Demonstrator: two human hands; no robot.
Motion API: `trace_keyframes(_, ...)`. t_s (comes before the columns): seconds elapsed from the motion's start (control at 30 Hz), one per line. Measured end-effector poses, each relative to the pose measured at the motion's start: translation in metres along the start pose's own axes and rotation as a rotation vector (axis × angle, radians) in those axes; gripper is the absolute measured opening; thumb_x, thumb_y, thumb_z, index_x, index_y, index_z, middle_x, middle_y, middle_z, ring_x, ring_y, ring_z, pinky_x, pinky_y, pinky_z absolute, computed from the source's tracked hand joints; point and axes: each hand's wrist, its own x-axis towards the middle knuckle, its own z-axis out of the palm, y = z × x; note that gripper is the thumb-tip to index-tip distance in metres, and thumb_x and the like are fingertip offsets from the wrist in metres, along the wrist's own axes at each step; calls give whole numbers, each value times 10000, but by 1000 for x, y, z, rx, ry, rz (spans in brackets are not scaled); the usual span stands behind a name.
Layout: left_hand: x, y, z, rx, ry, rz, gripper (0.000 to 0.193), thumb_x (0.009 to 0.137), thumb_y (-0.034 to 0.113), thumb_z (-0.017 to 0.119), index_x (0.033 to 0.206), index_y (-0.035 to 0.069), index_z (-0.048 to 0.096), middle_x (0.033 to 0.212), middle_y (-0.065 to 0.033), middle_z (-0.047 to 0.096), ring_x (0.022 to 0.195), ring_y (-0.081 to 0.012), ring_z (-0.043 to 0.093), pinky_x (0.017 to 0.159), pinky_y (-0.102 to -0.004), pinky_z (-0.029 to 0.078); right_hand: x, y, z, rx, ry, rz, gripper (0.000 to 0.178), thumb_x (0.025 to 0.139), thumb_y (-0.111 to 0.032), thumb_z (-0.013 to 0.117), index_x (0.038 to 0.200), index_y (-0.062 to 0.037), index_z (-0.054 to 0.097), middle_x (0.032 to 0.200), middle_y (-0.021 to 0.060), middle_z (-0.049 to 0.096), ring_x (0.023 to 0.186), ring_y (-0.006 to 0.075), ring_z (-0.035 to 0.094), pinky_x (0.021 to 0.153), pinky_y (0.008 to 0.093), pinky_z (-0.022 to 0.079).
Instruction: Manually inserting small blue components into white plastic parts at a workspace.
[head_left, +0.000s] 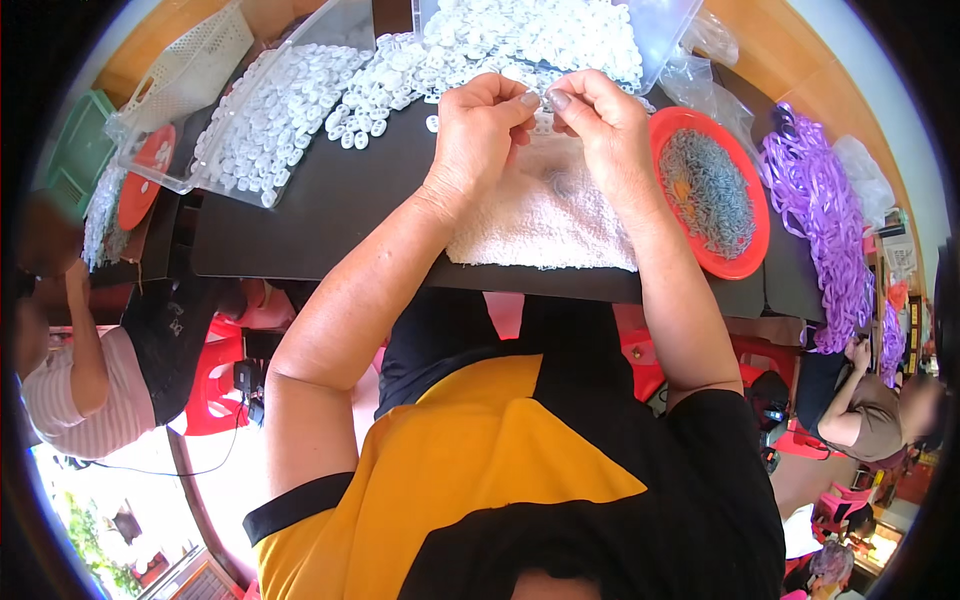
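My left hand [480, 130] and my right hand [603, 120] meet over a white terry towel [540, 225] laid on the dark table. Thumb and forefinger of each are pinched, the fingertips almost touching. Whatever they hold between them is too small to make out. Just beyond and to the left lie many small white plastic pieces [385, 85], oval with holes. Right of my right hand sits a red plate [758, 200] heaped with small grey metal-looking parts [708, 190] and a few orange ones.
Clear plastic bins [325, 30] of white pieces stand at the left and back. Purple ribbon [815, 200] piles at the right end of the dark table [300, 235]. A white basket [190, 60] is far left. Other people sit at the left [110, 370] and right [850, 410].
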Motion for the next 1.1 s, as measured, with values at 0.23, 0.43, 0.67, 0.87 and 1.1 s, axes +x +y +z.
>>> trace_keyframes(0.23, -1, 2, 1, 40, -37, -27, 102, 879, 117, 634, 877, 15, 635, 678, -4, 582, 552, -64, 498, 471, -204, 363, 2, 3, -3, 24, -39, -12, 86, 936, -88, 570, 944, -8, 601, 790, 6, 605, 716, 72, 571, 675, 224, 478)
trace_keyframes(0.43, -3, 3, 3, 59, -40, -23, 115, 893, 143, 622, 882, 29, 636, 681, 4, 589, 547, -55, 494, 462, -195, 352, 2, 1, -3, -25, -40, 6, 87, 941, -96, 564, 943, -13, 588, 795, 7, 608, 718, 74, 584, 652, 223, 486)
trace_keyframes(0.67, -2, 0, 4, 82, -45, -33, 116, 896, 140, 618, 881, 27, 633, 680, 2, 588, 543, -56, 495, 456, -194, 350, -1, 1, 5, 65, 37, 117, 93, 900, -66, 579, 952, 9, 596, 720, 65, 632, 621, 114, 606, 577, 258, 497)
trace_keyframes(0.87, 0, -11, 5, 60, 14, -30, 111, 896, 117, 614, 885, 6, 620, 679, -10, 584, 524, -61, 481, 451, -200, 355, -4, 5, 12, 209, 27, 209, 82, 909, -59, 571, 919, 16, 601, 727, 67, 633, 626, 121, 624, 576, 249, 511)
trace_keyframes(1.1, 3, -19, 5, 22, 49, -41, 98, 901, 96, 620, 870, 3, 614, 710, -16, 589, 596, -66, 502, 511, -191, 390, -4, 7, 16, 310, 32, 294, 70, 905, -55, 581, 897, 11, 605, 744, 59, 636, 635, 111, 621, 576, 234, 509)
